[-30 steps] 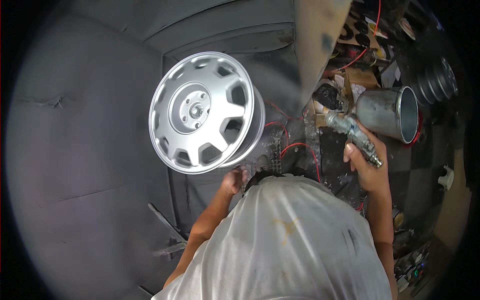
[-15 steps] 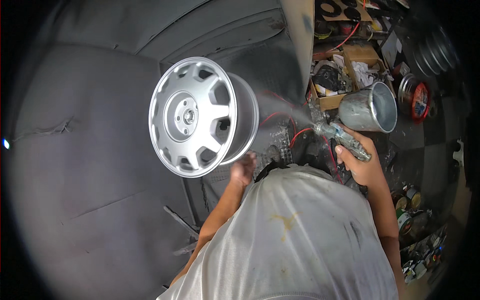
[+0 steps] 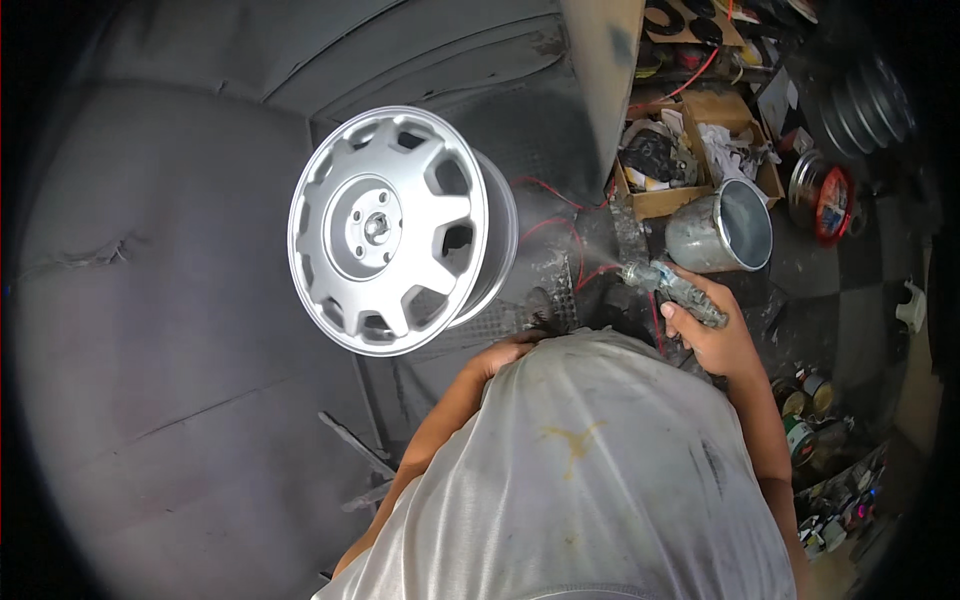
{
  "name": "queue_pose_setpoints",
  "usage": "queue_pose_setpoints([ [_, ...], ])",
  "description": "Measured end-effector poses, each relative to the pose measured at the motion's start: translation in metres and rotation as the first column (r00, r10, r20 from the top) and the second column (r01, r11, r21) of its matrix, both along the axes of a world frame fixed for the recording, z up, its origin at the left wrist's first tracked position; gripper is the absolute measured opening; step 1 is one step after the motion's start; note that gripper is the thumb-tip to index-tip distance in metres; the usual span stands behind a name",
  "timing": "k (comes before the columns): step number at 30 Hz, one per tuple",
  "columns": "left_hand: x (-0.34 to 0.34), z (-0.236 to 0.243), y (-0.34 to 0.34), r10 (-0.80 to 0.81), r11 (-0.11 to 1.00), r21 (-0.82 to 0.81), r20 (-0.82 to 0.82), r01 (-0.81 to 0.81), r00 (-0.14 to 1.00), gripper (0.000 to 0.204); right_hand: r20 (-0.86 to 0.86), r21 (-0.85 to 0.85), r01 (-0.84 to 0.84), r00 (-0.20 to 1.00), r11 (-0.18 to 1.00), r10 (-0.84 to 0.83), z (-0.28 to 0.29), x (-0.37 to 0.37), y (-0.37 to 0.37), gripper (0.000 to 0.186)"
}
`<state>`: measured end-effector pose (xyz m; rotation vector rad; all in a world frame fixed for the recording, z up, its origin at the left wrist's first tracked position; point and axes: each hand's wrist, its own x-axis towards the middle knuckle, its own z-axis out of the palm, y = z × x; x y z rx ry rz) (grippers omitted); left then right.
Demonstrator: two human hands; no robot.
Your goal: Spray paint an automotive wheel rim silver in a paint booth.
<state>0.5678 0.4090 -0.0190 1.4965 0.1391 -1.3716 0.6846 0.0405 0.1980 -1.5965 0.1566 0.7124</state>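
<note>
A silver alloy wheel rim (image 3: 425, 220) stands raised at left centre, its spoked face turned partly toward me; what holds it up is hidden. In my right hand (image 3: 722, 335) is a paint-smeared spray gun (image 3: 675, 292), its nozzle pointing left toward the rim. A faint mist hangs before the nozzle. The grey metal paint cup (image 3: 695, 235) sits at the gun's far side, its wide mouth facing right. My left hand (image 3: 508, 352) is at my waist, below the rim and apart from it; its fingers are mostly hidden by my shirt.
Grey overspray-coated walls (image 3: 180, 300) enclose the left side. A red hose (image 3: 578, 240) trails across the floor behind the gun. Cardboard boxes (image 3: 655, 205) of rags stand at the far right, near stacked rims (image 3: 868, 105). Several paint cans (image 3: 800, 435) sit at right.
My left hand has dropped from beside the rim's lower edge to my waist. The rim has turned, showing its face more fully. The spray gun has shifted slightly left and nearer; its mist looks thinner.
</note>
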Motion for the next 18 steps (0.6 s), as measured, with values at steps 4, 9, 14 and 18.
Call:
queue_pose_setpoints([
  [4,-0.021,-0.017,0.021,0.572,0.816,0.173,-0.098,-0.552,0.814,0.055,0.077,0.004,0.089,0.993,0.996,-0.089,0.007,0.001,0.012,0.054],
  [9,-0.029,-0.029,0.040,0.935,-0.231,-0.041,-0.285,-0.972,-0.211,0.027,0.181,-0.085,0.166,0.972,0.982,-0.149,0.029,0.018,0.025,0.059],
  [14,-0.037,-0.034,0.057,0.849,-0.483,-0.074,-0.284,-0.873,-0.445,0.029,0.154,-0.034,-0.072,0.985,0.997,0.077,0.054,0.011,0.053,0.060],
  [18,-0.050,-0.027,0.059,0.884,-0.377,-0.085,-0.331,-0.922,-0.331,0.036,0.007,0.020,-0.302,0.953,0.953,0.302,0.071,0.000,0.098,0.059],
])
